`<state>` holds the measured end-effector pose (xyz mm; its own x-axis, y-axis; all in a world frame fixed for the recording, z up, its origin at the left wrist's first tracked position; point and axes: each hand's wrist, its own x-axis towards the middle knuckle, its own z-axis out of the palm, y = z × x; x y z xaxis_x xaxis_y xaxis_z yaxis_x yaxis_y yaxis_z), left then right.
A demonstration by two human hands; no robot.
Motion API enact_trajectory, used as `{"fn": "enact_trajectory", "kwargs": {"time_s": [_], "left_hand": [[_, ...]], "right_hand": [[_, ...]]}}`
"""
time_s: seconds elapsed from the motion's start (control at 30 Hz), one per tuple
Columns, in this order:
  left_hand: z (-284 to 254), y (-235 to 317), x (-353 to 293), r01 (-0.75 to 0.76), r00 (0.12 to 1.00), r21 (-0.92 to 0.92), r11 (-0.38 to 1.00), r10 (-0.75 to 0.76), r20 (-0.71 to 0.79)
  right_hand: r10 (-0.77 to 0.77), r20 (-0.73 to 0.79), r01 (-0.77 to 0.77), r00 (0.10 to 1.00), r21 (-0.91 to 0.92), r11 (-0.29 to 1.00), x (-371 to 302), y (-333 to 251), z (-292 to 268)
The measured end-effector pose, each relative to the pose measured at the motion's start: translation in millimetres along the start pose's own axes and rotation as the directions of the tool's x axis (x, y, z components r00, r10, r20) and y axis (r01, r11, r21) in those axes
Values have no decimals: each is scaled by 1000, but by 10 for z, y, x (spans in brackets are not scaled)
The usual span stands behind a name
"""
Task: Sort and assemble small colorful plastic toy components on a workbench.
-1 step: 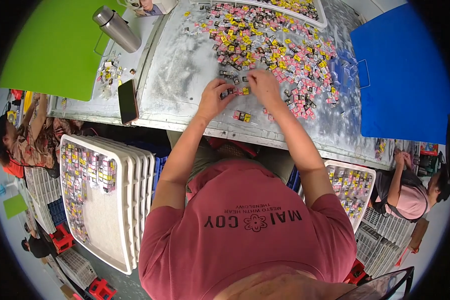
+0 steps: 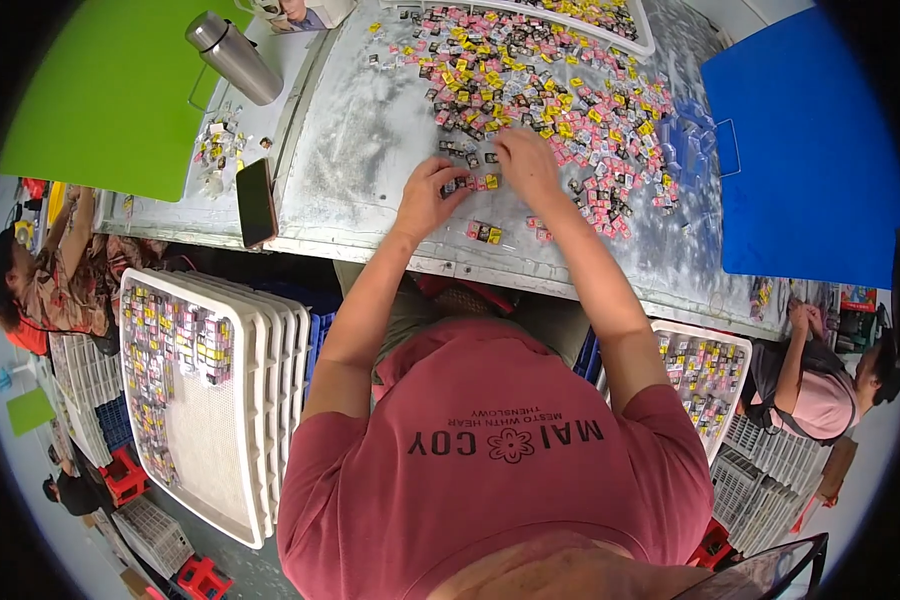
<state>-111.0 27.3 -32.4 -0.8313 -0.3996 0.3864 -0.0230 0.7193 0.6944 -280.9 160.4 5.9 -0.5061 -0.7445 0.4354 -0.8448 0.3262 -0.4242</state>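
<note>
My left hand [image 2: 431, 200] is closed round the left end of a short row of small square pieces [image 2: 487, 182], black, pink and yellow, on the metal tabletop. Slightly farther off, my right hand [image 2: 528, 165] has its fingertips drawn together at the near edge of the scattered heap [image 2: 530, 85]; what they hold, if anything, is too small to make out. A few dark pieces [image 2: 460, 150] lie between the hands and the heap. Nearer me lies another short group of pink, black and yellow pieces [image 2: 485, 232].
A white tray [image 2: 653, 45] with more pieces stands at the far side. On the left are a phone [image 2: 256, 203] and a steel flask [image 2: 235, 60]. Stacked white trays [image 2: 200, 440] flank me. A green panel [image 2: 90, 100] and blue panel [image 2: 810, 150] border the table; co-workers sit beyond.
My right hand has shifted slightly away from me, toward the heap. My left hand stays at the row.
</note>
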Motion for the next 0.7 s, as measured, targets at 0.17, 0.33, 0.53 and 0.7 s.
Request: {"fn": "enact_trajectory", "kwargs": {"time_s": [0.17, 0.33, 0.53, 0.7], "left_hand": [[-1, -15, -5, 3, 1000, -9, 1000, -3, 15], [9, -16, -1, -7, 1000, -15, 1000, 7, 13], [-8, -42, -10, -2, 1000, -17, 1000, 2, 8], [-16, -15, -14, -10, 1000, -2, 1000, 10, 7]], "right_hand": [[-223, 58, 228, 973, -115, 967, 251, 308, 247], [-177, 133, 192, 975, -117, 974, 280, 334, 165], [250, 137, -280, 958, 279, 918, -5, 59, -134], [330, 254, -385, 909, 216, 897, -339, -33, -130]]}}
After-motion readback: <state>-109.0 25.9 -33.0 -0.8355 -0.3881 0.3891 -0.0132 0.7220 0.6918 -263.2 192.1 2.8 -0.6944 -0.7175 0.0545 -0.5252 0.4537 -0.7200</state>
